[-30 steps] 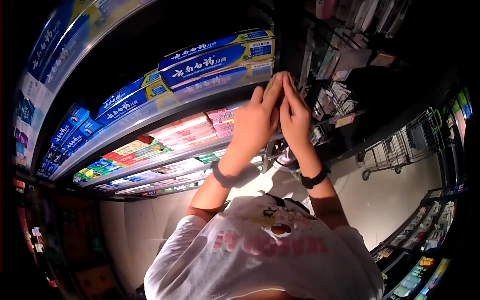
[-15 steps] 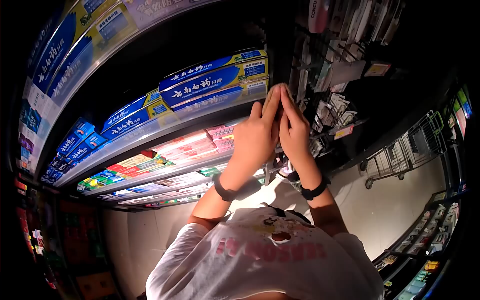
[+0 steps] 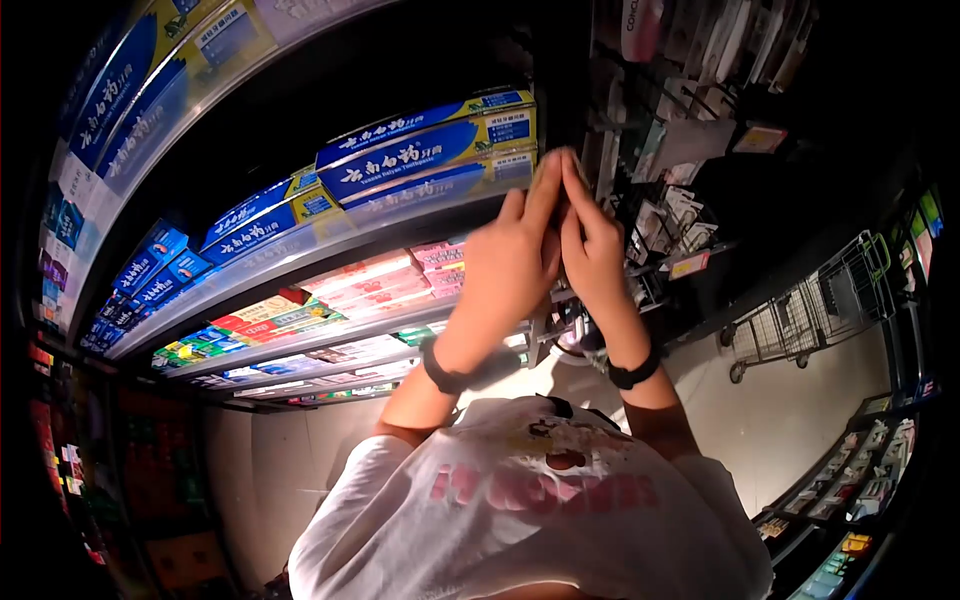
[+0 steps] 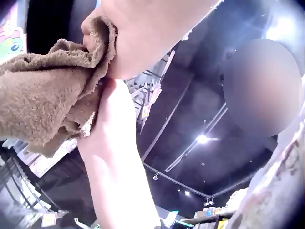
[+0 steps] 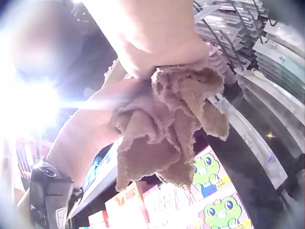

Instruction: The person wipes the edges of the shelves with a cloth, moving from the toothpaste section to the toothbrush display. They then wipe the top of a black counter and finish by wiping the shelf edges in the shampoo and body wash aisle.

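Brown cloth (image 5: 155,152), bunched between the gripping fingers of left hand (image 3: 508,262) and right hand (image 3: 594,258). Wrist views show its loose folds; the head view hides it.

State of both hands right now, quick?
Left hand: at the bunched brown cloth, visible fingers extended; hidden fingers' grip can't be told.
Right hand: at the same cloth, fingertips meeting the left's; grip can't be told either.

Head view faces down; 2 close wrist views share the cloth (image 4: 52,98).
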`<action>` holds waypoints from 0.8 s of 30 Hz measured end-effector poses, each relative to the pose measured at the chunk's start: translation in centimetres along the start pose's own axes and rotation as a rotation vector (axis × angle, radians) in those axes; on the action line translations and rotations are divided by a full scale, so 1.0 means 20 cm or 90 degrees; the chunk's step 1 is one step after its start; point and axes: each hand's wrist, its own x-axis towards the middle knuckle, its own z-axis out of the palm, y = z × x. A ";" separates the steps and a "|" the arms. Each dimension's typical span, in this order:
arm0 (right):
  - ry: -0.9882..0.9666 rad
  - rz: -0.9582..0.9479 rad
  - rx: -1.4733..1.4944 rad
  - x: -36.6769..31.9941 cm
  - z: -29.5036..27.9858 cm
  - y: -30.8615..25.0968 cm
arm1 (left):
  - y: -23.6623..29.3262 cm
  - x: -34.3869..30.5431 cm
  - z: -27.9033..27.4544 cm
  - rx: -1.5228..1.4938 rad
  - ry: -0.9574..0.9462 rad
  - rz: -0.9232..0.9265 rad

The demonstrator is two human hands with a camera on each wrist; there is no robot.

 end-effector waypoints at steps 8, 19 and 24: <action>-0.007 -0.009 0.051 -0.01 0.01 0.03 | -0.01 -0.02 0.03 -0.037 -0.014 -0.017; -0.001 -0.038 0.077 0.02 0.03 0.02 | -0.06 -0.05 0.08 -0.034 0.050 0.025; -0.004 -0.047 0.087 0.06 0.03 -0.01 | -0.05 -0.03 0.06 -0.018 0.096 0.039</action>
